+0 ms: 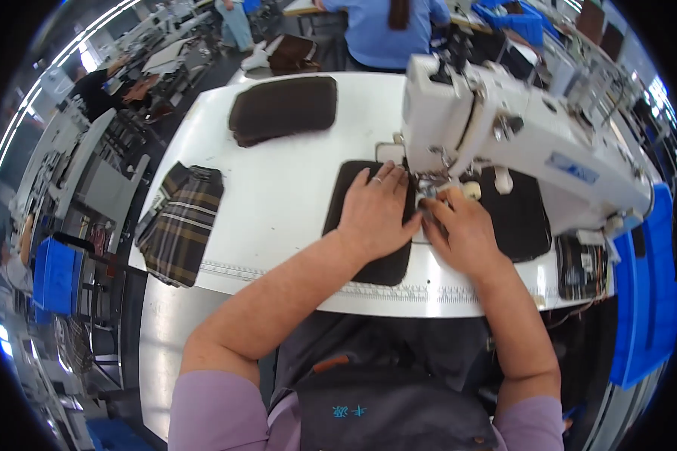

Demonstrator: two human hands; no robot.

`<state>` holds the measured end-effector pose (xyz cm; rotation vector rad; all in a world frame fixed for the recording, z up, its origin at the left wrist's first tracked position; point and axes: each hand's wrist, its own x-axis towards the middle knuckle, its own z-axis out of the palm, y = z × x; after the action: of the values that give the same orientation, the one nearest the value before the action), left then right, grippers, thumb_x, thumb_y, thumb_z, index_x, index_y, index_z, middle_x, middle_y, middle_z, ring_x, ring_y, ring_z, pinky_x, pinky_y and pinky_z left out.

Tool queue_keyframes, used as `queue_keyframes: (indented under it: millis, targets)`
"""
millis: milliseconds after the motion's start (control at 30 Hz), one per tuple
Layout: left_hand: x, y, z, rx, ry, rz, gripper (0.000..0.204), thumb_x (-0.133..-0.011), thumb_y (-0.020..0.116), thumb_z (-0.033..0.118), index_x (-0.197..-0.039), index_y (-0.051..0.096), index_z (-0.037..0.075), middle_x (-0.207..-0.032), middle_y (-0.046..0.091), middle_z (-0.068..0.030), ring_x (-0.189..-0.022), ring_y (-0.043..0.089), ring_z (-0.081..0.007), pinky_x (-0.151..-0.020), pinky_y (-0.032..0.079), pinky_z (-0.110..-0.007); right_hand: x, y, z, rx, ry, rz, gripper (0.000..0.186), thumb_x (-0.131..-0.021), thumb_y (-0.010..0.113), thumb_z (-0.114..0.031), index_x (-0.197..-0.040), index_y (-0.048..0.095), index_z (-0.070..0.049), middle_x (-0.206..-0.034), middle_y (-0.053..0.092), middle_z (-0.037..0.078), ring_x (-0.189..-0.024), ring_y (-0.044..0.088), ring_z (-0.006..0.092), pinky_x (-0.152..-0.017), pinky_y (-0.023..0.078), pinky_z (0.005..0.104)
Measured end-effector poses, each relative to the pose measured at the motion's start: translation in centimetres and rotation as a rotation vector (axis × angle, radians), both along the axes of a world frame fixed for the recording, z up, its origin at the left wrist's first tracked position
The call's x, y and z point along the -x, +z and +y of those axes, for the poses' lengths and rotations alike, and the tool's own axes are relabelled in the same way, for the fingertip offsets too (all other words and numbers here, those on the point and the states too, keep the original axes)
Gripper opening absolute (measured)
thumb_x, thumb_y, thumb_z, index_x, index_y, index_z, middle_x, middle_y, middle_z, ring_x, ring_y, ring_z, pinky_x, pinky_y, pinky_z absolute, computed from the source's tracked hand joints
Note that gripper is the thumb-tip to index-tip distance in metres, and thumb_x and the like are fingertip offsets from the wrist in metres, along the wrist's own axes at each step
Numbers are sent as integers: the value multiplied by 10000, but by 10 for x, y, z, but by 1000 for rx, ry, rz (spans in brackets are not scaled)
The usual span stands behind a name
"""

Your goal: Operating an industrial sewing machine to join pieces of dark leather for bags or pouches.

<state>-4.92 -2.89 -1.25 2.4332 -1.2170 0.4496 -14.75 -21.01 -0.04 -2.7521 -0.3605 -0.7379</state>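
My left hand [377, 209] lies flat with fingers stretched out on a dark brown fabric panel [387, 269], just left of the needle area of a white sewing machine [447, 113]. The panel has rounded corners. Close to the presser foot, my right hand [462, 229] has its thumb and fingers pinched together near the panel's right edge; what they grip, if anything, is hidden. Under the machine arm, to the right, rests a second dark panel [515, 218].
A stack of dark brown panels [284, 109] lies at the table's back left. Folded plaid fabric [182, 225] sits at the left edge, with more plaid pieces [581, 267] at the right. A blue bin [643, 293] stands beyond the right edge. Ahead sits a person in blue [387, 37].
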Motion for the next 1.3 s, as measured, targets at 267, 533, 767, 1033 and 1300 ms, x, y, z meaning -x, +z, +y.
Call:
queue_keyframes:
  millis: [267, 533, 767, 1033, 1300]
  targets:
    - [-13, -1, 20, -170, -59, 164, 767, -988, 548, 577, -1518, 500, 24, -1616, 455, -159, -1563, 312, -362, -1232, 215, -674, 1, 3, 5, -11, 22, 31, 317, -892, 726, -179, -1188, 714, -66, -1049, 657, 125, -906, 670, 345, -770, 544, 466]
    - [49, 43, 110, -392, -293, 207, 961, -823, 705, 725, -1595, 440, 217, -1713, 258, -174, -1600, 184, -409, -1183, 149, -781, 6, 5, 2, -21, 12, 37, 320, -910, 716, -179, -1209, 713, -63, -1068, 650, 137, -949, 670, 345, -822, 547, 458]
    - [89, 48, 178, -354, -285, 213, 638, -930, 529, 9, -1558, 463, 99, -1614, 457, -138, -1489, 448, -344, -1185, 379, -576, 5, 4, 5, -24, 14, 69, 318, -910, 722, -174, -1205, 718, -55, -1074, 647, 134, -934, 671, 347, -809, 549, 455]
    - [-23, 109, 170, 105, 70, 22, 453, -895, 540, -71, -1307, 692, 38, -1179, 740, -198, -1062, 722, -381, -940, 589, -424, 1, 1, 2, -33, -24, 86, 318, -909, 721, -174, -1208, 717, -66, -1069, 649, 128, -901, 676, 347, -788, 547, 452]
    - [-139, 63, 127, -120, 220, -315, 479, -1005, 614, 157, -1480, 565, 117, -1513, 580, -123, -1451, 498, -281, -1202, 365, -554, -1, 4, 6, -10, -9, 93, 331, -906, 719, -178, -1220, 713, -73, -1072, 649, 118, -890, 672, 342, -786, 543, 451]
